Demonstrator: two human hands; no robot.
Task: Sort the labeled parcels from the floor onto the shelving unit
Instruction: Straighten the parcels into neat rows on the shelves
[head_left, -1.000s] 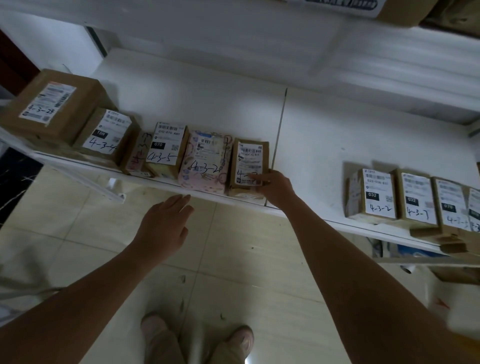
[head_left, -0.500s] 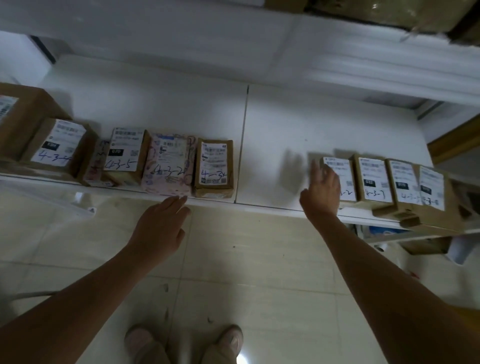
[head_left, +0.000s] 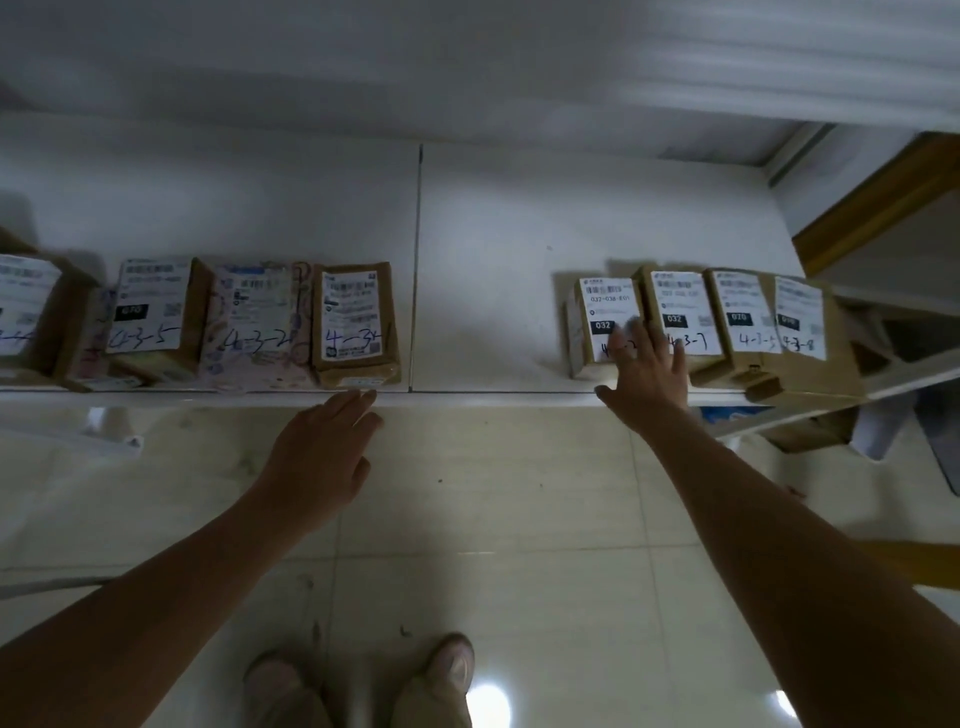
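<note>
Squaring the 032 parcel (head_left: 597, 306) wants flat, even pressure — right hand (head_left: 644, 379) spread on it, left hand (head_left: 319, 462) open, empty.

Shelf (head_left: 493, 312): I see 2 parcel groups along its front edge, the left group (head_left: 353, 322) well apart from the right group (head_left: 748, 317) of 4. My right hand (head_left: 647, 379) rests on the leftmost parcel (head_left: 597, 306) of those 4.
</note>
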